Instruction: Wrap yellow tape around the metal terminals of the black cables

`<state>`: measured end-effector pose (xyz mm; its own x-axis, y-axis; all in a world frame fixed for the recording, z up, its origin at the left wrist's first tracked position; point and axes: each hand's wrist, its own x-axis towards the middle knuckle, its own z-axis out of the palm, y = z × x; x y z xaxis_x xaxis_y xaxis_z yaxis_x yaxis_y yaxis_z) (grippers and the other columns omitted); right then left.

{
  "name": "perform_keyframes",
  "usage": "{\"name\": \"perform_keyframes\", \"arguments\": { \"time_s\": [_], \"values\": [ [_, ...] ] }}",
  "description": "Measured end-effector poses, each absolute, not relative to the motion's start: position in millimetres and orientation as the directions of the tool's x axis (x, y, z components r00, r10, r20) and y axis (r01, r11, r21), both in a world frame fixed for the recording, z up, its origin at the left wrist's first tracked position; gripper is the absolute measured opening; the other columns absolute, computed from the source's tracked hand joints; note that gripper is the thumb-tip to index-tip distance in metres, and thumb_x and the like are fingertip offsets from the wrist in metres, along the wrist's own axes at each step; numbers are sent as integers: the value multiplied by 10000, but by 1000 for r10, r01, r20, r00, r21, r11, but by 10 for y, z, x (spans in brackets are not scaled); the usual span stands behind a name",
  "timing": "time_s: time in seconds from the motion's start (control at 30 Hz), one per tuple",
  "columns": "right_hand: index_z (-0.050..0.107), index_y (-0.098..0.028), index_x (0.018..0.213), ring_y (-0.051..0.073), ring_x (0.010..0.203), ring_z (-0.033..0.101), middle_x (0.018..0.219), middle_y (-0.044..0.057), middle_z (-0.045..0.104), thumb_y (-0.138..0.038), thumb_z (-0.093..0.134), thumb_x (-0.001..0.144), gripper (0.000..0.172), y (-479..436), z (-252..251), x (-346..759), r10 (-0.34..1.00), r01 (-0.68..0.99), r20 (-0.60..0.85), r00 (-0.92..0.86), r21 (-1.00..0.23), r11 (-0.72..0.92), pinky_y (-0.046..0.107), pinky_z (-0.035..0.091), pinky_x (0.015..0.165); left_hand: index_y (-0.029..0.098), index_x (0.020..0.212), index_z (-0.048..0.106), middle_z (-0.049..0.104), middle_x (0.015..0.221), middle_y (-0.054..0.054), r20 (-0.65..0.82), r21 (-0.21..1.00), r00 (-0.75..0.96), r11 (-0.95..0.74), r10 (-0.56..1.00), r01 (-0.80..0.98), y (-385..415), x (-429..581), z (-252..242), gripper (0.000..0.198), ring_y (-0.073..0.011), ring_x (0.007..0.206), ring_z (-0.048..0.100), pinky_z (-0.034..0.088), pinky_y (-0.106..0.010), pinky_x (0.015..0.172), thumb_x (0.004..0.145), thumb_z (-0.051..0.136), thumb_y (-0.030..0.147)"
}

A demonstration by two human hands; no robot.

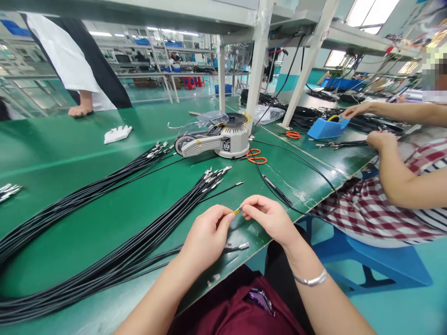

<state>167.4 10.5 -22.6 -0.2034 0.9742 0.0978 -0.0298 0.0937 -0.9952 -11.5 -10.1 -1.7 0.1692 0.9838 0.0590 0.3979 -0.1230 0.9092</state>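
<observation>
Close to the table's front edge, my left hand [207, 235] pinches a cable end with a bit of yellow tape [237, 211] at the fingertips. Touching the same small piece from the other side, my right hand [268, 216] has thumb and fingers closed at its metal tip. Most of this cable is hidden by my left hand. Behind it lies a bundle of black cables [167, 218] with silver terminals. A few loose cable ends [240, 246] stick out under my left wrist.
A grey tape dispenser [232, 142] stands behind my hands, with orange-handled scissors [256, 157] and a black utility knife [277, 190] nearby. Another cable bundle [104, 184] curves along the left. At right, a co-worker's hand [356, 110] touches a blue tape holder [326, 129]. A white glove [118, 134] lies far left.
</observation>
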Motion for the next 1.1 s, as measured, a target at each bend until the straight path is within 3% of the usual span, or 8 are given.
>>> {"name": "perform_keyframes", "arguments": {
  "time_s": [0.17, 0.23, 0.47, 0.57, 0.73, 0.8, 0.93, 1.1],
  "values": [
    [629, -177, 749, 127, 671, 551, 704, -11, 600, -325, 631, 800, 157, 42, -162, 1606, 969, 67, 141, -203, -985, 157, 266, 465, 670, 210, 890, 685, 611, 703, -16, 8, 941, 221, -83, 975, 328, -120, -91, 11, 198, -153, 615, 523, 404, -227, 558, 805, 578, 353],
    [624, -178, 747, 133, 678, 560, 708, -8, 608, -326, 623, 801, 158, 12, -151, 1583, 970, 78, 135, -201, -985, 154, 265, 470, 668, 205, 832, 684, 607, 701, -15, 2, 947, 234, -77, 972, 312, -118, -82, 33, 184, -152, 615, 512, 392, -229, 562, 803, 576, 352],
    [653, -179, 793, 128, 635, 557, 730, 5, 640, -311, 615, 794, 138, -72, -48, 1713, 938, 223, 19, -346, -969, 102, 240, 453, 578, 204, 651, 631, 555, 649, 6, 174, 792, 375, -356, 910, 495, -149, -58, 25, 220, -138, 646, 492, 353, -223, 608, 834, 523, 259],
    [668, -179, 762, 118, 596, 548, 671, -10, 636, -305, 617, 790, 140, -76, -31, 1792, 914, 283, -21, -405, -954, 103, 227, 426, 544, 193, 669, 652, 583, 641, 1, 46, 824, 463, -295, 885, 483, -123, -96, 74, 269, -137, 610, 509, 379, -222, 589, 851, 504, 324],
    [660, -157, 773, 137, 614, 600, 659, 11, 649, -347, 626, 783, 193, -57, -170, 1810, 953, 266, -85, -290, -964, -5, 258, 473, 593, 176, 985, 687, 706, 852, -54, -25, 882, 161, -54, 987, 469, -90, -390, 379, 356, -192, 782, 625, 460, -259, 726, 855, 480, 435],
    [656, -154, 777, 148, 631, 623, 667, 21, 662, -363, 641, 770, 210, -48, -234, 1799, 952, 230, -109, -287, -972, -42, 273, 493, 615, 208, 1002, 695, 710, 935, -48, 20, 818, 119, -85, 993, 569, -156, -523, 449, 329, -204, 861, 623, 448, -262, 785, 828, 536, 436],
    [649, -159, 772, 153, 644, 630, 664, 21, 665, -365, 648, 765, 206, -43, -279, 1775, 950, 194, -104, -293, -980, -48, 282, 499, 632, 241, 920, 728, 702, 963, -43, -24, 631, 284, -206, 959, 748, -338, -635, 293, 241, -221, 915, 596, 419, -283, 831, 807, 585, 398],
    [650, -162, 800, 151, 661, 611, 697, 24, 655, -371, 622, 793, 212, -74, -252, 1770, 958, 171, -34, -283, -985, 16, 286, 486, 655, 217, 868, 725, 683, 851, -54, -4, 594, 336, -268, 942, 758, -385, -553, 20, 242, -208, 857, 574, 413, -308, 811, 857, 509, 325]
  ]
}}
